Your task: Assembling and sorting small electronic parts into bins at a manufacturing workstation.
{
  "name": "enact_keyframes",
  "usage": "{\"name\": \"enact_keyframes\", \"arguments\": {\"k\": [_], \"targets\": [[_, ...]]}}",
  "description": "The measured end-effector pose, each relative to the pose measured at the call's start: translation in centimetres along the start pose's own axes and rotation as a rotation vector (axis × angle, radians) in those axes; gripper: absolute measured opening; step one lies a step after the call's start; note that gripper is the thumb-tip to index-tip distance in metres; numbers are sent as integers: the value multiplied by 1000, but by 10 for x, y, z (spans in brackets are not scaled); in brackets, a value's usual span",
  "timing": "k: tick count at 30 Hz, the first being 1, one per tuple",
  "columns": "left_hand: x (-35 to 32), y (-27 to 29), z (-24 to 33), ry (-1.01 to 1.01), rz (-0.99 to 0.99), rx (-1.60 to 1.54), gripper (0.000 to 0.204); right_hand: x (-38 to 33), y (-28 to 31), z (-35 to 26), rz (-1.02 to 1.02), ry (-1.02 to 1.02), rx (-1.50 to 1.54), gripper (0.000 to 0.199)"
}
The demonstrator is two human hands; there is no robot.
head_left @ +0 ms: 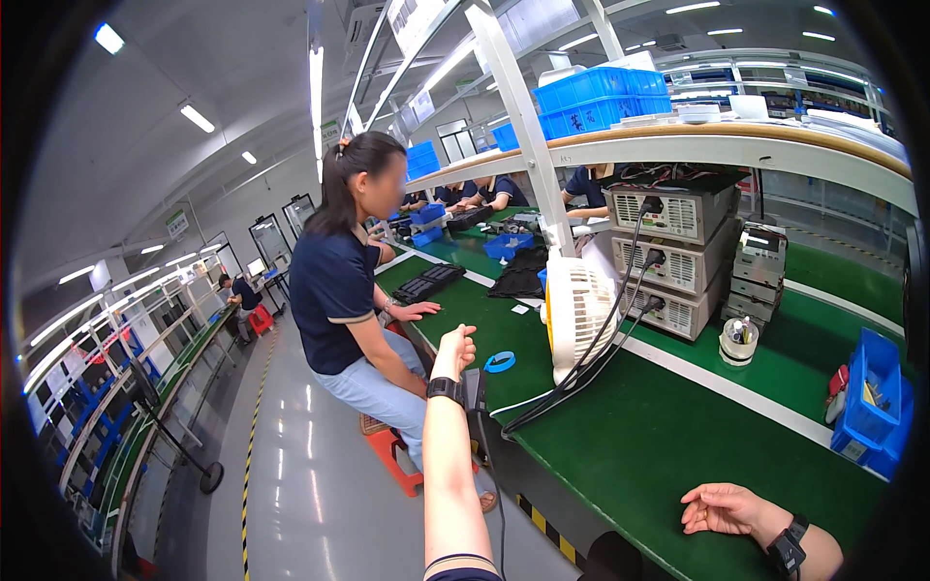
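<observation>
My left hand (455,351) reaches forward at the bench edge with its fingers curled closed; I see nothing in it. Just to its right, a blue loop-shaped band (500,362) lies on the green bench top (639,436). A dark box (474,389) sits by my left wrist at the edge, with a cable hanging down. At the lower right, my right hand (722,508) rests over the bench, loosely open, fingers slightly bent and holding nothing. Both wrists wear black straps. Beyond the left hand stands a white fan (581,315) with dark cables (557,402) running past it.
A seated co-worker (344,281) is close on the left, one hand on the bench beside a black tray (427,284). Stacked grey power units (668,261) stand behind the fan. Blue bins (869,397) are at right; a shelf (727,145) crosses above.
</observation>
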State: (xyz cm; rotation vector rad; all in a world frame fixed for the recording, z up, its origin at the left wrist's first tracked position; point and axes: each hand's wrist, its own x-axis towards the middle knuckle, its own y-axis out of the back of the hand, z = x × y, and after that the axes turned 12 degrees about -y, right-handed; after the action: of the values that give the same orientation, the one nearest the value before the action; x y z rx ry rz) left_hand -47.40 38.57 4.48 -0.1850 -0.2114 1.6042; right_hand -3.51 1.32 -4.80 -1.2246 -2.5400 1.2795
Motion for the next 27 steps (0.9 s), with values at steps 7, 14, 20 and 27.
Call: {"name": "enact_keyframes", "arguments": {"k": [7, 14, 20, 27], "targets": [[2, -32, -7, -1, -57, 88, 33, 2, 0, -3, 2, 8, -20, 31], [50, -60, -23, -3, -145, 53, 33, 1, 7, 2, -40, -29, 26, 33], [68, -81, -29, 1, -79, 104, 36, -2, 6, 4, -18, -42, 60, 32], [83, -62, -41, 21, -18, 94, 34, 0, 9, 3, -53, -19, 74, 33]]}}
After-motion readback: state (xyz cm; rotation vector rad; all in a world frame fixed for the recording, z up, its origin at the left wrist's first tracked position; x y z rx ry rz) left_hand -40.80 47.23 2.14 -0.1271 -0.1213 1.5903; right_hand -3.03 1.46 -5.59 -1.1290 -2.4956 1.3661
